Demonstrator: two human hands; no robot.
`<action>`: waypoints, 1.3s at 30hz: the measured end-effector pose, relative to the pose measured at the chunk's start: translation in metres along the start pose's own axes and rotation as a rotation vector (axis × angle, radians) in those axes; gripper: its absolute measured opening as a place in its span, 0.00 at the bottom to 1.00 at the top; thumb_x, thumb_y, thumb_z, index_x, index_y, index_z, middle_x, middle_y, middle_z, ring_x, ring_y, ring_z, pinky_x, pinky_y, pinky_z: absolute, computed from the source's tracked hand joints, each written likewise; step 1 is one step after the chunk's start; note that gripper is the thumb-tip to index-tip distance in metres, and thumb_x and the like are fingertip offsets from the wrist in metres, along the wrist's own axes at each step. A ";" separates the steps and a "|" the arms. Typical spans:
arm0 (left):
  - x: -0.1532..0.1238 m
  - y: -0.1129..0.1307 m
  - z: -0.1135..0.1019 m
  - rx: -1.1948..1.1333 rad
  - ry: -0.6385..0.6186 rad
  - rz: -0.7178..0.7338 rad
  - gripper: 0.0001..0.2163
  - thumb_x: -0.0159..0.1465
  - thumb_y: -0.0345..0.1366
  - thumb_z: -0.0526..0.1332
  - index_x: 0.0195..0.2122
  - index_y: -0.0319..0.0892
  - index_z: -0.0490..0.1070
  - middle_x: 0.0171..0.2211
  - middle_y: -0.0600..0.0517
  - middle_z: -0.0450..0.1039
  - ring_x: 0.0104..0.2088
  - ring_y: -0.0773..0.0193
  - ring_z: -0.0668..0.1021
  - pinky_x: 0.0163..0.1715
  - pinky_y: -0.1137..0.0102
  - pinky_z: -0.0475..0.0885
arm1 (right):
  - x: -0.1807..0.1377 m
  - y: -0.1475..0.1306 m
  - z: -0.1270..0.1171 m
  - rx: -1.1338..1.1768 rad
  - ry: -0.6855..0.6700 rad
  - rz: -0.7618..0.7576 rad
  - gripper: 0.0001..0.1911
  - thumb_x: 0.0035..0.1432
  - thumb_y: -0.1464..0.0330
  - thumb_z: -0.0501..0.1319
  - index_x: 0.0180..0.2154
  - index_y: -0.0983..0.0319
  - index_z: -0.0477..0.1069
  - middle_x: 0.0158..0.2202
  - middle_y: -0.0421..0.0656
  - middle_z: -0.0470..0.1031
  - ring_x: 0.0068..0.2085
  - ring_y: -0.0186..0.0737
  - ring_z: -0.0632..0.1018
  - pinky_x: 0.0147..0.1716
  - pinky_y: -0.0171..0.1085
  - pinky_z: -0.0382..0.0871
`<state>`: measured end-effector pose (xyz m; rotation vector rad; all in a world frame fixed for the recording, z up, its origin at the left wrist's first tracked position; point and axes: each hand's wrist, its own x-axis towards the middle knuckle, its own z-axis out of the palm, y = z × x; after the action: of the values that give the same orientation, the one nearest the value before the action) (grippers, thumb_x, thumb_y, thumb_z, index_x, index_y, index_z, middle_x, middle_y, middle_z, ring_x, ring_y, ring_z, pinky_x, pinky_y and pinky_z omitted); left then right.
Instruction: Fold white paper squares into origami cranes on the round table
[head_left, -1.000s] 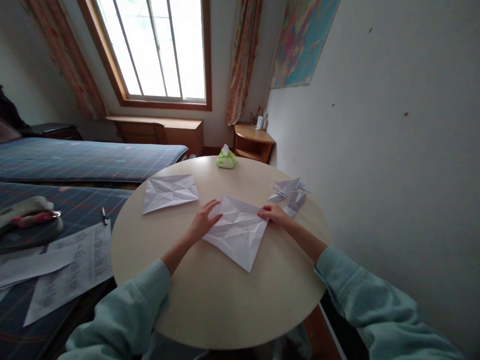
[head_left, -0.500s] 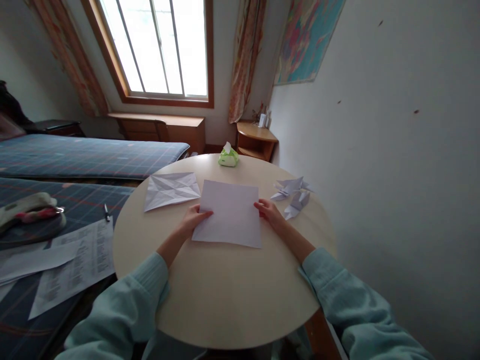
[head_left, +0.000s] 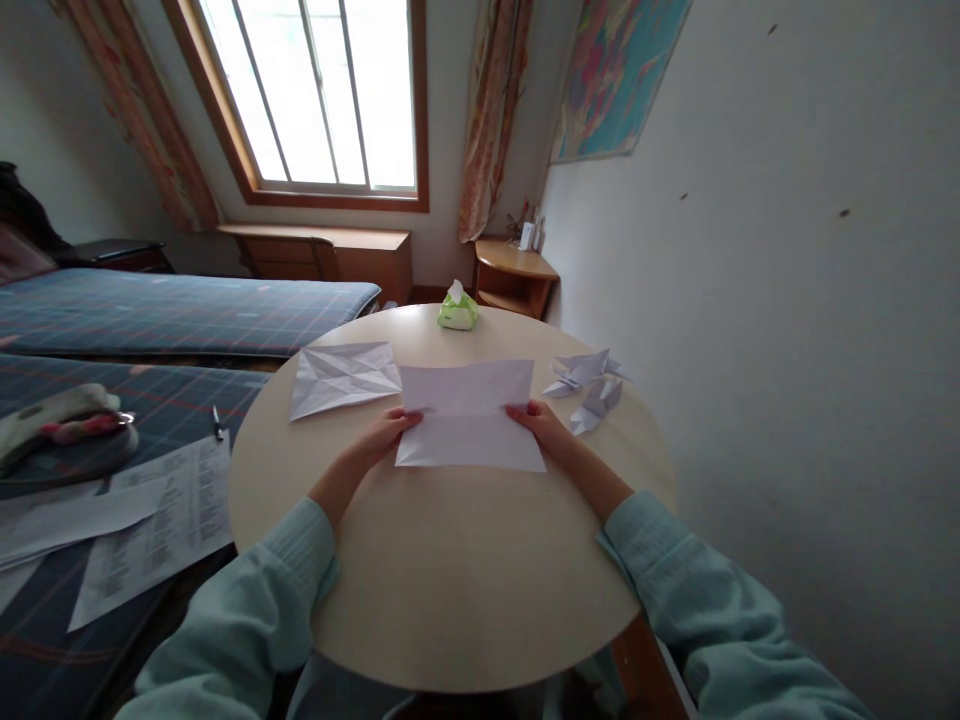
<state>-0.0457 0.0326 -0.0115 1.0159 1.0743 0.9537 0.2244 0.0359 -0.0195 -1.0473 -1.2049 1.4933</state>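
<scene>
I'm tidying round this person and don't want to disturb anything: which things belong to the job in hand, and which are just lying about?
Belongs:
white sheet, in the left hand and right hand
creased sheet, probably
folded paper pieces, probably

Lying about, it seems:
green tissue pack
pen
printed sheet

Nr tabletop (head_left: pixel 480 580) free; in way: held sheet (head_left: pixel 466 440) ctr, folded pcs (head_left: pixel 598 403) R

The left grip (head_left: pixel 386 430) is pinching a white sheet (head_left: pixel 466 435) at its nine o'clock edge, the right grip (head_left: pixel 546 422) at its three o'clock edge. Around the dial of the round counter (head_left: pixel 465 580), a creased sheet (head_left: pixel 343 380) is lying at ten o'clock, a green tissue pack (head_left: pixel 457 314) is sitting at twelve, and folded paper shapes (head_left: pixel 598 404) are resting at two.
</scene>
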 end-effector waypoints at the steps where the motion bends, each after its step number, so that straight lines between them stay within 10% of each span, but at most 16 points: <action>1: 0.000 0.001 0.000 -0.009 0.004 0.000 0.08 0.47 0.32 0.62 0.29 0.35 0.72 0.25 0.49 0.75 0.24 0.66 0.74 0.26 0.72 0.68 | 0.000 -0.001 0.000 0.014 0.006 0.005 0.14 0.39 0.63 0.64 0.31 0.62 0.70 0.27 0.41 0.75 0.27 0.39 0.74 0.27 0.36 0.68; 13: -0.005 0.012 -0.010 0.236 -0.053 0.008 0.13 0.49 0.36 0.49 0.22 0.35 0.72 0.22 0.49 0.73 0.26 0.64 0.73 0.28 0.72 0.66 | 0.004 0.000 -0.014 -0.117 -0.083 0.089 0.17 0.42 0.57 0.61 0.24 0.66 0.72 0.22 0.43 0.72 0.24 0.34 0.71 0.25 0.33 0.62; 20: -0.005 0.000 0.017 0.808 0.131 0.435 0.14 0.49 0.43 0.56 0.30 0.36 0.70 0.30 0.48 0.72 0.29 0.65 0.72 0.29 0.72 0.65 | 0.000 -0.003 -0.004 -0.331 -0.186 -0.072 0.22 0.34 0.63 0.68 0.36 0.62 0.70 0.24 0.35 0.68 0.24 0.30 0.69 0.22 0.29 0.60; 26: -0.010 -0.006 0.041 0.918 -0.180 0.340 0.17 0.52 0.47 0.56 0.28 0.37 0.74 0.23 0.50 0.72 0.25 0.66 0.71 0.24 0.74 0.64 | -0.007 -0.002 0.017 -0.411 -0.269 -0.112 0.19 0.36 0.63 0.67 0.32 0.65 0.69 0.19 0.33 0.61 0.21 0.26 0.64 0.19 0.28 0.55; 39: 0.008 -0.006 0.005 0.842 -0.155 0.172 0.13 0.49 0.44 0.59 0.24 0.36 0.71 0.19 0.53 0.69 0.21 0.68 0.68 0.19 0.75 0.60 | 0.006 -0.006 -0.018 -0.501 -0.159 -0.132 0.18 0.36 0.60 0.65 0.31 0.64 0.70 0.20 0.36 0.66 0.22 0.30 0.67 0.21 0.30 0.58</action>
<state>-0.0382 0.0374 -0.0180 1.8589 1.2967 0.5235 0.2412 0.0462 -0.0167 -1.1570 -1.7856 1.2150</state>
